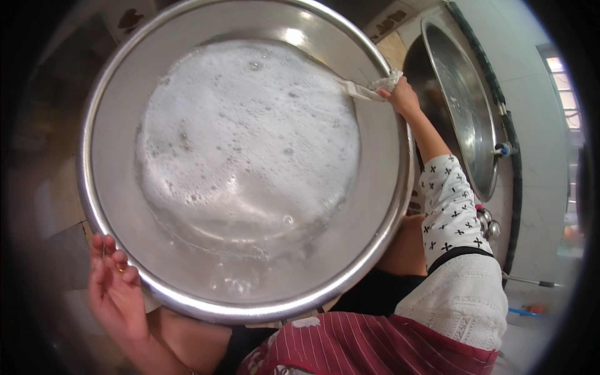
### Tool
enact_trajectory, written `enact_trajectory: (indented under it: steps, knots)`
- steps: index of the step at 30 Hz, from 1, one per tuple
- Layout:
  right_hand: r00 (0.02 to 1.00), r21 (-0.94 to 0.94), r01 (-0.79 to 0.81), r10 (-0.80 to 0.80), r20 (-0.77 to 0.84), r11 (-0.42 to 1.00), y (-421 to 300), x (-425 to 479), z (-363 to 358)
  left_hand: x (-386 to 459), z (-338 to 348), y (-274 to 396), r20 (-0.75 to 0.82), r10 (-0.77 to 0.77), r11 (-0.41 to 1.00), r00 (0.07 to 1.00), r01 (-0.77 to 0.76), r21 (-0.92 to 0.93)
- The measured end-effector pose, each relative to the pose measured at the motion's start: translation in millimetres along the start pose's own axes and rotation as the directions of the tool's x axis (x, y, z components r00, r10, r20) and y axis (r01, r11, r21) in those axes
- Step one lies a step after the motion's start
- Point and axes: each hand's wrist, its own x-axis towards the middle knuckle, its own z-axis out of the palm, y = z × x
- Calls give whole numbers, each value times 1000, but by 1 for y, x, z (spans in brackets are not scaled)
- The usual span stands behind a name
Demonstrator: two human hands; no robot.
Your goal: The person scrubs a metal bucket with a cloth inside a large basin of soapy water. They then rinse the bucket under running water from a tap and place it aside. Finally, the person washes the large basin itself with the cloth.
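Note:
A large, round metal basin (382, 187) stands before me, holding water under white suds (234, 117). The foam thins toward my side, where the metal bottom shows through. At the far right rim, my right hand (404, 97) grips a wet white cloth (361, 90). One end of the cloth bunches over the rim, and the other reaches down the inner wall into the suds. My left hand (117, 290) is by the near left rim, palm up with fingers curled. A thin line shows between its fingertips; whether it is something held is unclear.
A second wide metal basin (464, 112) leans on edge against the tiled wall at right. Beside it run a dark pipe (485, 61) and a tap with a blue part (504, 150). Several small metal vessels (490, 225) lie behind my right sleeve.

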Motion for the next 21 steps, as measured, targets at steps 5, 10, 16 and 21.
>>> enact_trajectory:
  steps: [5,10,16,21]
  knots:
    - [999,51,-38,39,-6,998,29,-86,-20,-28,5,-2,125,-10,999,992,6,37]
    - [1000,159,2,-1,-5,987,35,-161,-17,-39,5,-21,161,36,995,986,-50,85]
    - [943,-373,315,-244,225,873,19,-231,-19,-41,18,-50,120,82,973,989,-106,206]
    - [787,-448,601,-390,479,662,26,-180,-25,-13,9,-65,41,106,959,994,-113,262]
